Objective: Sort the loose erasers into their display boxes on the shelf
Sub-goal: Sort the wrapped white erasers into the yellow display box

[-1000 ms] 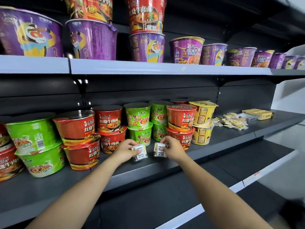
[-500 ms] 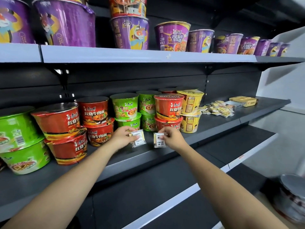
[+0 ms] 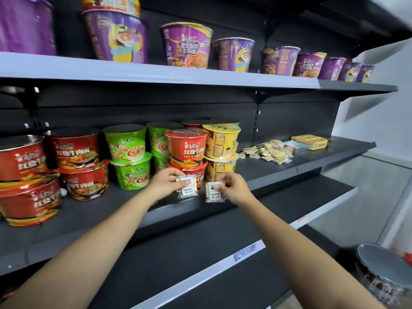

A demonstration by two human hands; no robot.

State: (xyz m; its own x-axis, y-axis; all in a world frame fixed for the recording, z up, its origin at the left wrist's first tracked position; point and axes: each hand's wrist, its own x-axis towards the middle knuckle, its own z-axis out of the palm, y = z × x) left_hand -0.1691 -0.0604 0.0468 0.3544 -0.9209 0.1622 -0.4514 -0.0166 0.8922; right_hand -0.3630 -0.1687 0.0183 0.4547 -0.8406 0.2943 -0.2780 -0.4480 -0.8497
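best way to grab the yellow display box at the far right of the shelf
Take the yellow display box across its short width, coming from above and the open front of the shelf. It lies flat, long side running left-right; a grey box and the loose erasers crowd its left side.

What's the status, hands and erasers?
Left hand pinches eraser packet; right hand pinches another. Loose pile beside display boxes, far right. Noodle bowls stand between.

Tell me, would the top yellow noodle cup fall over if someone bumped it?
Probably yes. The top yellow noodle cup stands stacked on another cup, so it sits high. It is tall with a narrower bottom, which likely makes it tippy. It probably feels light, so a small push might move it.
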